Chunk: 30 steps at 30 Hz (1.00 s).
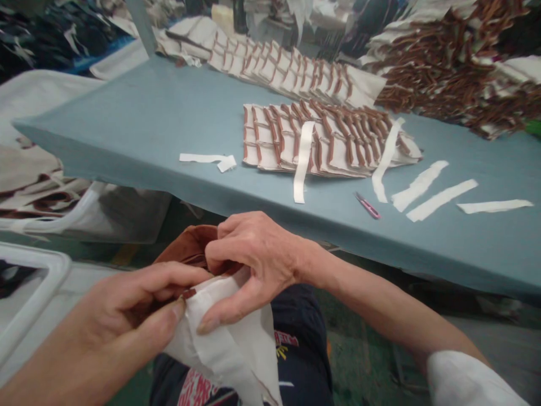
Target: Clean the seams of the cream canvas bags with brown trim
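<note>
Cloth (230, 347) mostly below left fingers (181, 274) and right fingers (230, 248) — upper part in their pinch

A blue-grey table (139, 124) extends toward the right. White bins (59, 263) stand at left; the floor (355, 344) below is green.

Right hand (256, 254) partly hides brown cloth (186, 242); white cloth (234, 349) cropped below

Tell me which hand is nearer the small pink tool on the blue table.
Right. The right hand is left of and below the pink tool in view; the left hand is farther left and lower.
</note>
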### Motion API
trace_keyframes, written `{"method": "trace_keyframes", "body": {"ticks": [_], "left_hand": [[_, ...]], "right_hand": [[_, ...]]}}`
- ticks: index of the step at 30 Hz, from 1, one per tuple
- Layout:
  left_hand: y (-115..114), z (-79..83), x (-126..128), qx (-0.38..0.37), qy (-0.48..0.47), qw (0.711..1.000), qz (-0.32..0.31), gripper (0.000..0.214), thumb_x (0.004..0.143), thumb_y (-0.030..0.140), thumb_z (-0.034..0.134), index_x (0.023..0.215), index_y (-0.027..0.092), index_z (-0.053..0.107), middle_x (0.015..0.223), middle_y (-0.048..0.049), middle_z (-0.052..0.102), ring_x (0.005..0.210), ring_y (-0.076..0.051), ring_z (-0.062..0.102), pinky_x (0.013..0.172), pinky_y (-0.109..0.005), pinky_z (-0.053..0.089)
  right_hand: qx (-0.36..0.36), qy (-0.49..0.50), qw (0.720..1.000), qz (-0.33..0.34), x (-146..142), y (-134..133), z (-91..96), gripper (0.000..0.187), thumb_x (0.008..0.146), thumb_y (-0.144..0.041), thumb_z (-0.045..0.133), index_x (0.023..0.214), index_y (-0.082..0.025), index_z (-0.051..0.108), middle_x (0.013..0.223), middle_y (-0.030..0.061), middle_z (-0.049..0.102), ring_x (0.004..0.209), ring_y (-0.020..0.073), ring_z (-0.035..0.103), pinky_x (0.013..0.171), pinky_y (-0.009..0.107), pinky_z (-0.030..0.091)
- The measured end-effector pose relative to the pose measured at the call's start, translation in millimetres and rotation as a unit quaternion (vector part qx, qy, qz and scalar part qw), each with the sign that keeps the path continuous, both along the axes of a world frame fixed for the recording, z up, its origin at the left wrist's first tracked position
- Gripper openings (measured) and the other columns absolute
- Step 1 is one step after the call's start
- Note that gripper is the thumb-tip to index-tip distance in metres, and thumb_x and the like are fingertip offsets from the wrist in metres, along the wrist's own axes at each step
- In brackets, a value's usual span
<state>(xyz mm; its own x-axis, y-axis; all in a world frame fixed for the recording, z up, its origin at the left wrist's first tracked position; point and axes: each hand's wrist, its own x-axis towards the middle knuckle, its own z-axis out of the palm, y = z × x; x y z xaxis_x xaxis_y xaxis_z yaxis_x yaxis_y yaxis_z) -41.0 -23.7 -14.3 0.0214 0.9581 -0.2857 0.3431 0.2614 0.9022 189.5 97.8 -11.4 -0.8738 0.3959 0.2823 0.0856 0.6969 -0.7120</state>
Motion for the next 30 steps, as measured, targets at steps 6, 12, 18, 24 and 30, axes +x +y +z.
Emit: {"method": "trace_keyframes", "body": {"ticks": [6, 12, 18, 24, 30], "left_hand": [[7, 4.3, 7, -0.005, -0.009, 1.0, -0.027, 0.023, 0.082, 0.049, 0.082, 0.089, 0.029, 0.089, 0.082, -0.0037, 0.087, 0.068, -0.024, 0.078, 0.058, -0.024, 0.059], [7, 17.7, 24, -0.031, 0.055, 0.998, -0.01, 0.021, 0.083, 0.046, 0.069, 0.088, 0.026, 0.075, 0.071, 0.0011, 0.082, 0.058, -0.019, 0.071, 0.053, -0.023, 0.051], [5, 11.0, 27, 0.003, 0.063, 0.998, -0.025, 0.013, 0.088, 0.039, 0.063, 0.088, 0.026, 0.067, 0.065, 0.0046, 0.078, 0.052, -0.014, 0.064, 0.048, -0.019, 0.043], [7, 1.6, 31, 0.105, 0.048, 0.992, -0.051, 0.008, 0.088, 0.028, 0.062, 0.084, 0.026, 0.068, 0.062, 0.0078, 0.073, 0.048, -0.013, 0.065, 0.043, -0.017, 0.045], [1, -19.1, 31, 0.274, 0.109, 0.953, -0.072, 0.021, 0.095, 0.014, 0.057, 0.096, 0.029, 0.071, 0.074, 0.0117, 0.074, 0.054, -0.008, 0.069, 0.051, -0.014, 0.05]], "right_hand": [[-0.127, -0.051, 0.99, 0.032, 1, -1, 11.1, 0.048, 0.097, -0.055, 0.079, 0.07, -0.023, 0.056, 0.064, -0.0087, 0.05, 0.058, 0.0094, 0.047, 0.057, 0.026, 0.031], [-0.112, -0.058, 0.992, 0.0, 6, -5, 12.4, 0.046, 0.101, -0.041, 0.077, 0.067, -0.022, 0.053, 0.06, -0.0093, 0.046, 0.052, 0.008, 0.039, 0.056, 0.026, 0.025], [-0.094, -0.073, 0.992, -0.051, 9, -18, 10.0, 0.029, 0.097, -0.03, 0.072, 0.074, -0.022, 0.057, 0.066, -0.0073, 0.049, 0.057, 0.0101, 0.04, 0.058, 0.028, 0.024], [-0.256, -0.053, 0.964, -0.042, 11, -28, -8.1, 0.025, 0.094, -0.035, 0.07, 0.078, -0.021, 0.057, 0.068, -0.0076, 0.049, 0.06, 0.0091, 0.043, 0.058, 0.025, 0.03], [-0.459, 0.027, 0.885, -0.07, 11, -40, -24.8, 0.032, 0.084, -0.039, 0.086, 0.077, -0.019, 0.061, 0.072, -0.0074, 0.05, 0.065, 0.0087, 0.041, 0.058, 0.022, 0.035]]}}
